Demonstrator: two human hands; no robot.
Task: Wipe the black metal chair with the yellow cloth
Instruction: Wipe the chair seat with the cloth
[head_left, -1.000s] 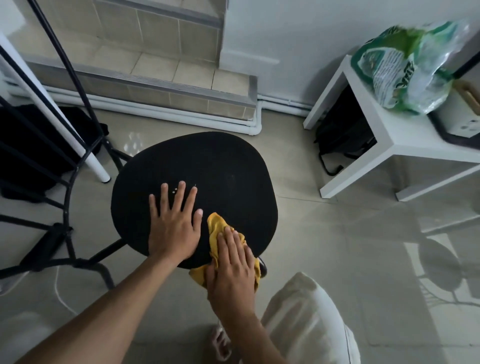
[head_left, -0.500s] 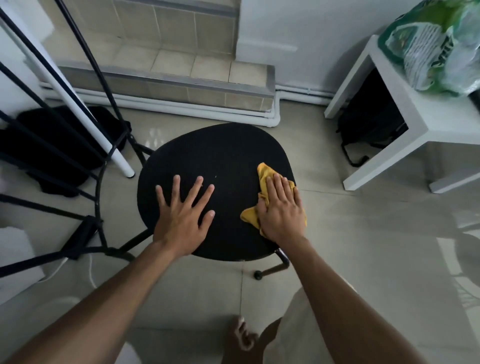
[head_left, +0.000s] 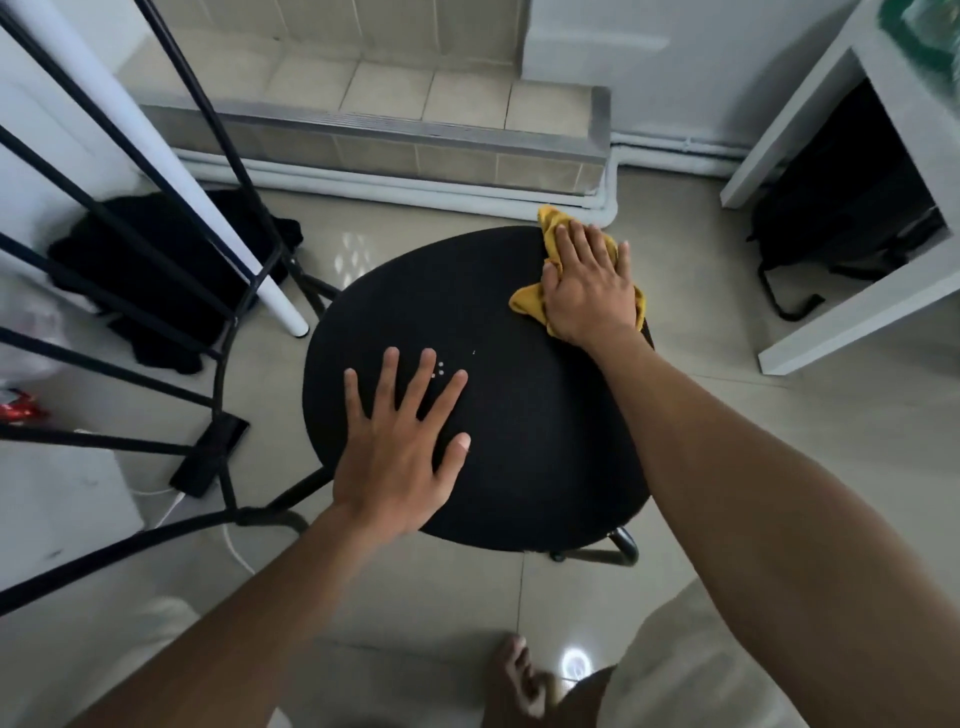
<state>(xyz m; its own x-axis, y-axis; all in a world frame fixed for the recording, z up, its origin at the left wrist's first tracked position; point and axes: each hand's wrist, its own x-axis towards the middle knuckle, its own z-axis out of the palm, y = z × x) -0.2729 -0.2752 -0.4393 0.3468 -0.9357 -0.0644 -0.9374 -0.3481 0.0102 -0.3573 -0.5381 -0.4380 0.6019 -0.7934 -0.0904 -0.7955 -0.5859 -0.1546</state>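
On chair (head_left: 519, 415) — right hand (head_left: 587, 291) presses cloth (head_left: 524, 304).

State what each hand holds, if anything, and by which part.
Nothing is gripped. The right hand presses flat on the middle of the yellow cloth on the black chair; the left hand lies flat on its seat.

Crumpled yellow cloth (head_left: 525, 303) on black chair (head_left: 519, 415)
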